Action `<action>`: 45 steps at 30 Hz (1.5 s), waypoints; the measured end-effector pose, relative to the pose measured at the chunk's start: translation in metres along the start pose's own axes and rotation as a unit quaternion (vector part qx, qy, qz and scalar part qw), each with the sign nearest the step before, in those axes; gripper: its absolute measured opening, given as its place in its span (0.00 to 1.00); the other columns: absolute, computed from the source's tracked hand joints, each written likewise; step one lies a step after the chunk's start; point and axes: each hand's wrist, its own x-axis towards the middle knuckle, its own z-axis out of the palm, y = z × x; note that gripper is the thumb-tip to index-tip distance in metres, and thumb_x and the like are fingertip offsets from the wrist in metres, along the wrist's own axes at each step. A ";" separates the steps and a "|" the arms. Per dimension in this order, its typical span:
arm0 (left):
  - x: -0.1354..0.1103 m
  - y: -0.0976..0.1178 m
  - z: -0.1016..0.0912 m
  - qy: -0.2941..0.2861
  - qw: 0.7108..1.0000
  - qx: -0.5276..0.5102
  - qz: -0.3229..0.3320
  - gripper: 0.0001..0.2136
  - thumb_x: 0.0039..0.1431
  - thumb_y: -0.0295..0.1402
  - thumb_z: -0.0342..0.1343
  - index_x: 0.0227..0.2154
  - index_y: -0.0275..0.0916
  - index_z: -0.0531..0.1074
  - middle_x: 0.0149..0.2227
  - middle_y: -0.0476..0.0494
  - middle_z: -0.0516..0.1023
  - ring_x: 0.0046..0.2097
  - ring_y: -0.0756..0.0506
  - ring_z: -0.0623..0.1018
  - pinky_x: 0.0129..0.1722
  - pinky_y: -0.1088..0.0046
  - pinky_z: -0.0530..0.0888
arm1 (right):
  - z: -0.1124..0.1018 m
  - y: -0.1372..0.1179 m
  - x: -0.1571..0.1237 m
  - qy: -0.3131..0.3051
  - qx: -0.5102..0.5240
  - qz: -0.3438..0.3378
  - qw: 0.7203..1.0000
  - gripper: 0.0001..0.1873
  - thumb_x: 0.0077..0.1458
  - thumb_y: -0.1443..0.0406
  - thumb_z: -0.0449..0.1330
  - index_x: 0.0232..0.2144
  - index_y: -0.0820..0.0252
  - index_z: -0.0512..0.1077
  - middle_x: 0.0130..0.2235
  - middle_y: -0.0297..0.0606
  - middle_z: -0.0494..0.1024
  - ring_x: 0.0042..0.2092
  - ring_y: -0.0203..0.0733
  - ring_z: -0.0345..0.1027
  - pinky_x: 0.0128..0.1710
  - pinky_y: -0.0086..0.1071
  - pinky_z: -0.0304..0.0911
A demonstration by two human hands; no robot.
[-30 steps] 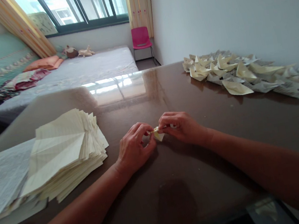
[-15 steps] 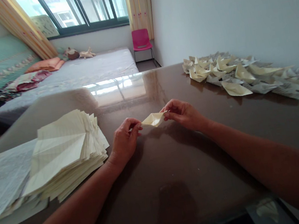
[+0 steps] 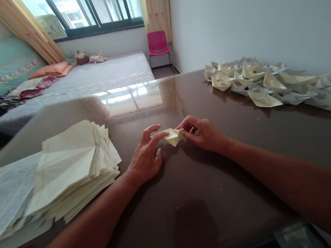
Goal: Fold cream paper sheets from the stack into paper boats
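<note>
A small cream paper boat (image 3: 173, 138) is at the middle of the brown table, between my two hands. Its right tip is pinched by the thumb and fingers of my right hand (image 3: 201, 133). My left hand (image 3: 147, 153) has its fingers spread, with the index fingertip touching the boat's left part and the thumb apart from it. The boat's left tip is partly hidden behind that finger.
A thick stack of creased cream sheets (image 3: 69, 162) lies at the left, beside greyish printed paper (image 3: 6, 195). Many folded paper boats (image 3: 265, 98) crowd the table's far right, near the wall. A bed (image 3: 115, 71) and a pink chair (image 3: 158, 43) stand beyond.
My left hand has let go of the boat's left tip, opened its fingers and brought the index finger onto the boat. My right hand keeps its pinch, with the boat turned slightly.
</note>
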 end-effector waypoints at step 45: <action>-0.006 0.027 0.005 -0.113 0.992 0.041 0.049 0.05 0.61 0.30 0.50 0.30 0.39 0.69 0.45 0.42 0.77 0.40 0.47 0.77 0.41 0.71 0.74 | -0.013 -0.015 -0.006 -0.207 -0.200 -0.022 0.957 0.08 0.52 0.61 0.60 0.37 0.54 0.73 0.36 0.35 0.78 0.34 0.38 0.67 0.30 0.28 0.51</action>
